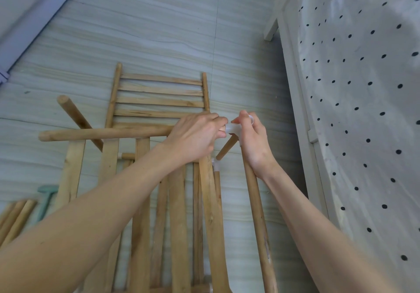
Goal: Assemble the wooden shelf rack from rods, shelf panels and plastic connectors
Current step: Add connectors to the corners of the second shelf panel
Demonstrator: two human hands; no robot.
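Connector (232, 128), clear plastic, sat mid-scene atop an upright rod (258, 213), pinched by the right hand (254, 142). Left hand (195, 136) gripped a level rod (102, 133), its right end at the connector's socket. Slatted panel (159, 97) lay flat on the floor (159, 31) beyond; loose rods (13, 217) at near left.

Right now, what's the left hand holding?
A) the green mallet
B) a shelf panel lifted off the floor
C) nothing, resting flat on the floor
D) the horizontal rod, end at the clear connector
D: the left hand grips the horizontal rod with its end at the clear plastic connector, which the right hand holds.
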